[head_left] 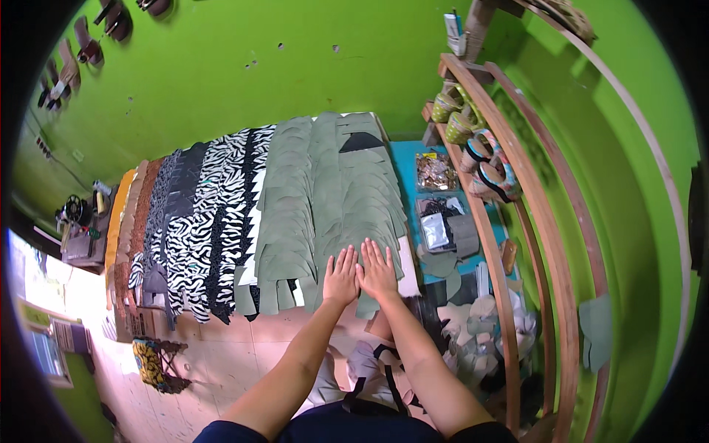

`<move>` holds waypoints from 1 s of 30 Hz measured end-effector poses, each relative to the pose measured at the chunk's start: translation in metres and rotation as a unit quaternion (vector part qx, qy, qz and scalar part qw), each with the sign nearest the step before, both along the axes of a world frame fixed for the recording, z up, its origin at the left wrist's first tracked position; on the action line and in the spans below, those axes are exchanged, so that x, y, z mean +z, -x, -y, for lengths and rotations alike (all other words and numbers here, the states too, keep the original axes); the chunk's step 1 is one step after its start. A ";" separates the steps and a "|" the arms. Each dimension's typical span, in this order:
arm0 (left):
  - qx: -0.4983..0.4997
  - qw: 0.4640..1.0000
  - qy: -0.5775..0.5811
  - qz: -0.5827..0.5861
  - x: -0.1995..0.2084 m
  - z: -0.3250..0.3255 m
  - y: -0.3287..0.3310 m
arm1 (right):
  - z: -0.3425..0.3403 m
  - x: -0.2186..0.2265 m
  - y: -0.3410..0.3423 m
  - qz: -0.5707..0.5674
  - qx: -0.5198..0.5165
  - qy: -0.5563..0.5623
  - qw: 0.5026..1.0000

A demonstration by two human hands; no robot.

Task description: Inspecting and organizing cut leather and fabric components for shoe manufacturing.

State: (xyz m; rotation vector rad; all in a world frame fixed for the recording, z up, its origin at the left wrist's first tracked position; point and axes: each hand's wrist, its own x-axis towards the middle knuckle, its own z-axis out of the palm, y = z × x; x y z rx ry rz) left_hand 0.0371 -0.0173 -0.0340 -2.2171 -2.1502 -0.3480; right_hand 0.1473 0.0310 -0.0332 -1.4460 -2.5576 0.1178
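Both my hands lie flat, side by side, on rows of overlapping grey-green cut pieces, which look like leather or fabric. My left hand has its fingers stretched out, pointing away from me. Against it at the thumbs, my right hand is spread flat on the same rows near the table's front edge. Neither hand grips anything. Left of the green rows run zebra-print pieces, then dark grey, brown and orange pieces. A black piece rests on the far green rows.
A wooden shelf rack with sandals stands at right. Beside the table, a blue surface holds a bag of small parts and scraps. A patterned stool and a sewing machine are at left.
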 end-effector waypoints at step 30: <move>-0.627 0.772 0.009 -0.104 0.029 0.115 -0.081 | 0.278 0.026 -0.064 -0.065 -0.639 0.122 0.757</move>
